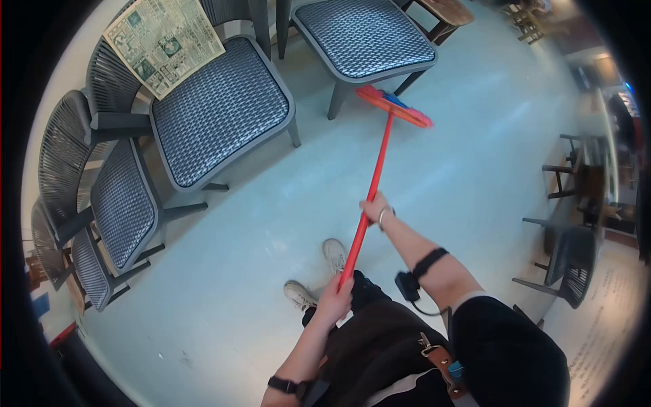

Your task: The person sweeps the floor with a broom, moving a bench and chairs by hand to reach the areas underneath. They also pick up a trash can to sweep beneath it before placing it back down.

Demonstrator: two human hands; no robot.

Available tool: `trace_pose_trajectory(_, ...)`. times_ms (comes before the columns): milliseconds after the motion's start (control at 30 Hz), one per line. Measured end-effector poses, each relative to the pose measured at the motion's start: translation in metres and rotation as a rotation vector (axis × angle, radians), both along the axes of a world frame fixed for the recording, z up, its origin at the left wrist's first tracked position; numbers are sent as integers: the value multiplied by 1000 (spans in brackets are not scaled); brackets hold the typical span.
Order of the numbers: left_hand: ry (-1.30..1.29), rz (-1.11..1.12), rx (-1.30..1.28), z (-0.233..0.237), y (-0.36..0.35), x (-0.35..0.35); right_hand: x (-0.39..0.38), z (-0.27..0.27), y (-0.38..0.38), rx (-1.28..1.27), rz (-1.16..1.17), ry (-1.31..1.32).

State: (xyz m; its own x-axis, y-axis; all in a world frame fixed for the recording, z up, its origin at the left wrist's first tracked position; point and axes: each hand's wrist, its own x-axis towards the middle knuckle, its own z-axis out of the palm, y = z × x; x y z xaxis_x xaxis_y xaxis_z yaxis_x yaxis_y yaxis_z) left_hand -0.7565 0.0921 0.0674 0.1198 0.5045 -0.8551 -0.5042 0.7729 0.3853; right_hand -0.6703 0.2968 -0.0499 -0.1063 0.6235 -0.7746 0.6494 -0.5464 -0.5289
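A long red broom [380,152] slants across the middle of the view, its red head with blue bristles on the floor near a chair leg. My right hand [376,209] is closed round the middle of the handle and has a bracelet at the wrist. Lower down, my left hand [336,298] grips the handle near its top end. The broom head lies just in front of the woven-seat chair [366,37] at the top.
Several grey woven chairs [220,112] line the left side, one with a printed paper [165,44] on it. A wooden stool or table [444,12] is at the top. More chairs [573,261] stand at right. My shoes [300,296] are on the pale floor [230,271].
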Motion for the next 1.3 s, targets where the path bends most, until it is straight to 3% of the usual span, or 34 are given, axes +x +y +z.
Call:
trace_pose_trajectory(67, -55, 57, -22, -10, 23, 22, 2, -22, 19, -14, 9, 31)
trace_pose_trajectory(133, 81, 6, -64, -3, 30, 39, 0, -29, 16, -64, -247, 52)
trace_pose_trajectory(167, -15, 50, -91, 5, 19, 39, 2, -29, 10, -70, -246, 52)
trace_pose_trajectory(267, -105, 109, -176, 30, -41, 34, 17, -49, -39, -345, -119, 1)
trace_pose_trajectory(367, -59, 96, -206, 62, -115, 34, 33, -84, -127, -367, 68, -93)
trace_pose_trajectory(400, -40, 82, -205, 75, -140, 32, 18, -39, -146, -459, 7, -54)
trace_pose_trajectory(433, 122, -17, -211, 88, -171, 37, 27, -67, -191, -368, -7, 16)
trace_pose_trajectory(467, 286, -118, -216, 99, -189, 37, 13, -25, -199, -392, 134, -80)
trace_pose_trajectory(500, 288, -107, -230, 117, -191, 34, 3, 3, -210, -444, 124, -33)
trace_pose_trajectory(533, 347, 27, -211, 140, -193, 32, 3, -7, -236, -295, 250, 4)
trace_pose_trajectory(600, 405, 175, -216, 161, -204, 27, 5, 7, -263, -283, 53, 114)
trace_pose_trajectory(633, 278, 209, -256, 164, -211, 19, -2, 26, -256, -338, -39, 152)
trace_pose_trajectory(700, 153, 257, -299, 166, -214, 3, -2, 27, -245, -163, -116, 131)
trace_pose_trajectory(767, -409, 741, 11, 155, -201, -18, -4, 27, -200, -317, -296, 187)
trace_pose_trajectory(833, -602, 970, 139, 126, -192, -19, -17, 44, -148, -355, -431, 133)
trace_pose_trajectory(900, -257, 891, 384, 112, -158, -12, -12, 28, -111, -380, -348, 59)
trace_pose_trajectory(967, 310, 428, 510, 90, -139, -20, -9, 11, -94, -367, -407, 82)
trace_pose_trajectory(1033, 520, 330, 655, 83, -128, -36, -14, -2, -94, -390, -368, 90)
trace_pose_trajectory(1167, 478, 425, 851, 50, -167, -78, -65, -16, -148, -434, -398, 231)
trace_pose_trajectory(1233, 523, 673, 820, 40, -220, -109, -100, -36, -200, -515, -330, 251)
trace_pose_trajectory(1300, 633, 788, 758, 42, -301, -130, -141, -39, -280, -539, -90, 151)
